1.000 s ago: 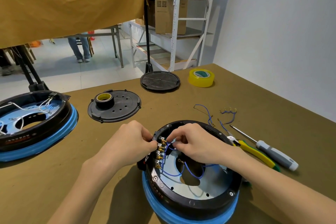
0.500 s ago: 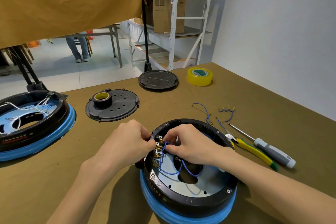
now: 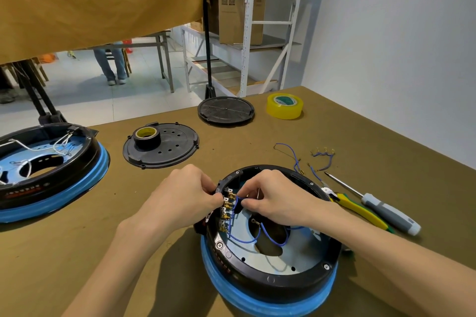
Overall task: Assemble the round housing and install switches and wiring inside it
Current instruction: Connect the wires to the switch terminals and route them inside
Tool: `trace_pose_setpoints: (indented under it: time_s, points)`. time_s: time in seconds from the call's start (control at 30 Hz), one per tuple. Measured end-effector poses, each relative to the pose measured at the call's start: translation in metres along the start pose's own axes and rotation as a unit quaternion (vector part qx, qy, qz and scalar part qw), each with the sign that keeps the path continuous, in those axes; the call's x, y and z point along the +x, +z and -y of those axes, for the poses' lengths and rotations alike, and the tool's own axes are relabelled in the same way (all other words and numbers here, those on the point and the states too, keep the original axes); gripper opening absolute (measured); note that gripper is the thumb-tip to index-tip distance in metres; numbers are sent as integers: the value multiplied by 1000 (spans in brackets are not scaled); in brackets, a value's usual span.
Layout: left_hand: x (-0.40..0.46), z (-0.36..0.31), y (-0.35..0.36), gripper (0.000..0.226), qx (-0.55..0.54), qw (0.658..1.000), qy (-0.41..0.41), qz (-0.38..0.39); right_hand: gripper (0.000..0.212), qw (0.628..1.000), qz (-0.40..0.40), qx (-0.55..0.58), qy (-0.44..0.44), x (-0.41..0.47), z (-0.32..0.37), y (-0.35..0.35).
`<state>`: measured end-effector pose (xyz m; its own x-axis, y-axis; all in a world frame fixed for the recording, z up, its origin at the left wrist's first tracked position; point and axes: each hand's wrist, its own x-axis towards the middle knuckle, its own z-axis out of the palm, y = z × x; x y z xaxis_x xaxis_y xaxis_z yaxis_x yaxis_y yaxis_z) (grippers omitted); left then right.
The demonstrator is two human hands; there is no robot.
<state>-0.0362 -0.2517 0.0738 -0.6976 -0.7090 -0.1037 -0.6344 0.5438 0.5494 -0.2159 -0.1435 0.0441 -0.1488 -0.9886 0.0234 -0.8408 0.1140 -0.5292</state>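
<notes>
Glossy black plastic housing (image 3: 270, 280) with matt metal floor and blue rubbery rim sits on matt cloth table (image 3: 77, 252).

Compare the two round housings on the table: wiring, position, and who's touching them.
Near housing carries blue wires; left housing carries white ones. Both hands, left hand and right hand, work at the near housing's terminals; nothing touches the left housing, which is cut off by the frame edge. Both are black rings on blue bases.

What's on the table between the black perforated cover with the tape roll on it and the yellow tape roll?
In the head view, a second black round cover lies between the perforated cover and the yellow tape roll; the rest is bare brown tabletop.
</notes>
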Motion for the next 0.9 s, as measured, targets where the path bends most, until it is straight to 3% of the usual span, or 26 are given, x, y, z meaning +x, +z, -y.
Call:
trace_pose_setpoints:
  time_s: [0.17,0.33,0.47,0.53,0.67,0.77,0.9]
  points:
    - [0,1,0,23,9,1000,-3,4,19,999,-15,-27,9,-1,4,4]
    - [2,2,7,23,51,998,8,-31,23,999,31,-3,24,-11,-5,-10]
    - [5,2,20,59,60,987,132,-67,9,998,38,23,44,-20,-17,-21]
    - [7,-1,24,49,55,975,209,-50,2,996,48,53,48,-24,-18,-24]
    - [16,-4,28,22,121,964,230,-54,13,992,49,104,61,-30,-20,-29]
    - [23,-6,27,18,168,954,240,-57,21,965,65,222,121,-31,-19,-32]
    - [27,-9,27,20,202,948,244,-35,7,944,109,258,173,-28,-20,-39]
